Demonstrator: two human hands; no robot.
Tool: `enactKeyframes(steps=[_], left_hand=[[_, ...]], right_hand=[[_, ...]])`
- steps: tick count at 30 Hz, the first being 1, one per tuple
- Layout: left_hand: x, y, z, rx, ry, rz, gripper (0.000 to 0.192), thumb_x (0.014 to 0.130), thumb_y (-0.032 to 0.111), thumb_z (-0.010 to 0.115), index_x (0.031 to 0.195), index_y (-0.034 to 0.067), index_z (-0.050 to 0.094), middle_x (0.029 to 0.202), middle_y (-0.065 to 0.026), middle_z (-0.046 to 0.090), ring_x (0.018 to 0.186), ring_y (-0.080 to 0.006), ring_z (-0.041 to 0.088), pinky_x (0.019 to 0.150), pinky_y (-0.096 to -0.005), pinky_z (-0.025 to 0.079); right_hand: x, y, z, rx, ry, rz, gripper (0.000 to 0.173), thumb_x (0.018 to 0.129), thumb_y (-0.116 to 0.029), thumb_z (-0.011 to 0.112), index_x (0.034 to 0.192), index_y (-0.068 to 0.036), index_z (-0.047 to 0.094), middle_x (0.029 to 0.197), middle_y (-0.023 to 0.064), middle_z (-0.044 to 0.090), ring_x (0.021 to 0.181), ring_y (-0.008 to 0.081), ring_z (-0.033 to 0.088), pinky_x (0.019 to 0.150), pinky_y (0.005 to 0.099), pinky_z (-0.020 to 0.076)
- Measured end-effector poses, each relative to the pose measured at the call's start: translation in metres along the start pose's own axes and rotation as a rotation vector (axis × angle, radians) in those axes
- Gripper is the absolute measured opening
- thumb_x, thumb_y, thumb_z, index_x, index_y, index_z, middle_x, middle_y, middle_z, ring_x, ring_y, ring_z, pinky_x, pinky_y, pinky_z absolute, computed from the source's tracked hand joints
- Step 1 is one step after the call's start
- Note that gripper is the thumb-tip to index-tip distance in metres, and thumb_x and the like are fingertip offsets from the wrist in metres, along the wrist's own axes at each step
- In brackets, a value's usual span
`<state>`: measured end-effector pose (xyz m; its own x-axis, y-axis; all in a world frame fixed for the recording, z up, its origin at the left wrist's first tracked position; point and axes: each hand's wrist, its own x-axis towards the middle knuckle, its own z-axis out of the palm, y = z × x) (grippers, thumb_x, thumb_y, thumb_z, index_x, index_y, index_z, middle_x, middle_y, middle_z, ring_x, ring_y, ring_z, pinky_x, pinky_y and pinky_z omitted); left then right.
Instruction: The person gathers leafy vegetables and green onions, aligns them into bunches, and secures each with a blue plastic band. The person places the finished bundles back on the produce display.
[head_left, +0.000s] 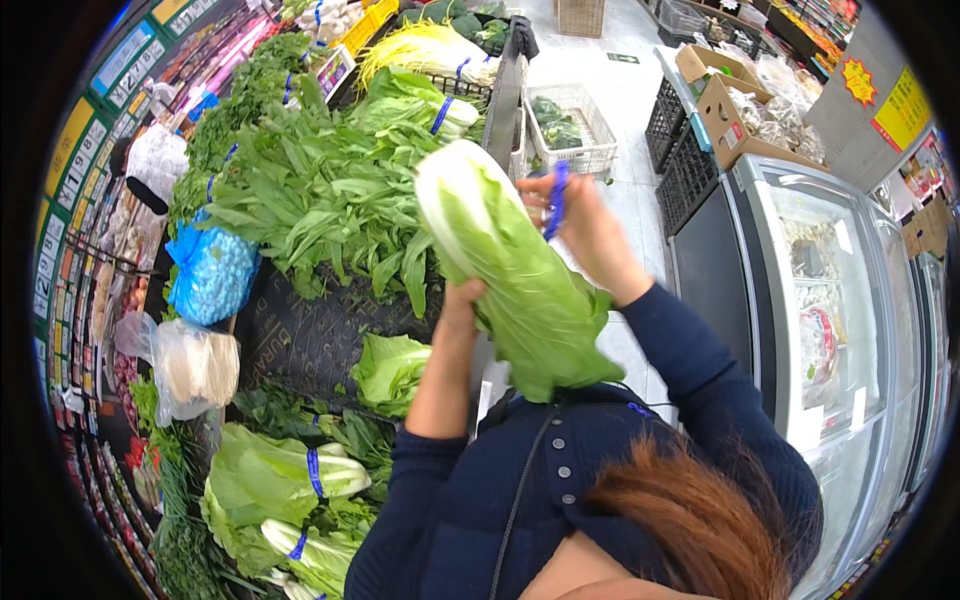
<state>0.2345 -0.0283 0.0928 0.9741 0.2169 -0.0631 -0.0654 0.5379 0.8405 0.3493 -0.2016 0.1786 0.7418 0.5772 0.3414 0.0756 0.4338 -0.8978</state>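
Observation:
A long head of Chinese cabbage (510, 270) is held up before my chest, its white base uppermost and its green leaves hanging toward me. My left hand (460, 304) grips its side, thumb on the outer leaves and the other fingers hidden behind it. Beside the base, my right hand (589, 232) holds a blue tie band (556, 201) in its fingers; motion blurs both. Whether the band touches the cabbage I cannot tell. On the dark display shelf, left of my left forearm, lies a loose leafy head (390, 371).
Long-leaved greens (330, 180) cover the shelf's far part. Nearer me lie blue-banded leafy heads (255, 472). A blue bag (214, 262) and a clear bag (196, 364) sit at the shelf's left. On the right stand a white crate (600, 146) and a glass-topped freezer (825, 315).

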Motion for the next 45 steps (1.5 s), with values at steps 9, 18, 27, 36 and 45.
enactKeyframes(steps=[9, 18, 27, 36, 45], left_hand=[[0.017, 0.133, 0.043, 2.007, 0.262, 1.068, 0.078, 0.061, 0.021, 0.082, 0.129, 0.005, 0.047, 0.105, -0.01, 0.062, 0.095, -0.0219, 0.061, 0.086, -0.0384, 0.045], [0.033, 0.077, 0.051, 2.281, 0.177, 0.858, 0.061, 0.073, 0.017, 0.064, 0.13, 0.005, 0.046, 0.109, -0.0097, 0.06, 0.101, -0.023, 0.057, 0.09, -0.0386, 0.04], [0.046, 0.084, 0.034, 2.257, 0.256, 1.225, 0.038, 0.084, 0.016, 0.054, 0.12, 0.003, 0.05, 0.103, -0.0061, 0.062, 0.094, -0.0167, 0.059, 0.086, -0.0361, 0.042], [0.044, 0.081, 0.023, 2.198, 0.196, 1.27, 0.044, 0.083, 0.011, 0.055, 0.126, 0.011, 0.049, 0.11, -0.0079, 0.061, 0.101, -0.0202, 0.059, 0.089, -0.0393, 0.04], [0.05, 0.078, 0.004, 2.104, 0.166, 1.159, 0.042, 0.08, 0.014, 0.058, 0.123, 0.013, 0.056, 0.108, -0.0103, 0.062, 0.1, -0.0225, 0.06, 0.088, -0.0392, 0.041]], right_hand=[[-0.004, -0.035, 0.009, -0.989, -0.504, -0.298, 0.02, 0.081, -0.005, 0.063, 0.097, -0.014, 0.071, 0.085, 0.0044, 0.053, 0.071, 0.0228, 0.057, 0.065, 0.0301, 0.0479], [0.035, -0.033, 0.03, -1.126, -0.058, -0.778, 0.022, 0.071, -0.007, 0.067, 0.092, -0.011, 0.071, 0.075, 0.0043, 0.055, 0.072, 0.0245, 0.054, 0.064, 0.0355, 0.0423], [0.078, -0.022, 0.043, -0.86, -0.028, -0.068, 0.02, 0.076, -0.017, 0.073, 0.088, -0.002, 0.068, 0.074, 0.0101, 0.067, 0.068, 0.0184, 0.064, 0.066, 0.0299, 0.0499], [0.117, 0.001, 0.026, -0.927, -0.199, 0.131, 0.02, 0.075, -0.02, 0.072, 0.087, -0.004, 0.073, 0.077, 0.0121, 0.069, 0.07, 0.0193, 0.066, 0.068, 0.0318, 0.0506], [0.0, -0.007, 0.01, -1.113, 0.291, -0.241, 0.041, 0.077, -0.022, 0.075, 0.098, -0.002, 0.045, 0.085, 0.0122, 0.058, 0.083, 0.0229, 0.06, 0.073, 0.0297, 0.0459]])
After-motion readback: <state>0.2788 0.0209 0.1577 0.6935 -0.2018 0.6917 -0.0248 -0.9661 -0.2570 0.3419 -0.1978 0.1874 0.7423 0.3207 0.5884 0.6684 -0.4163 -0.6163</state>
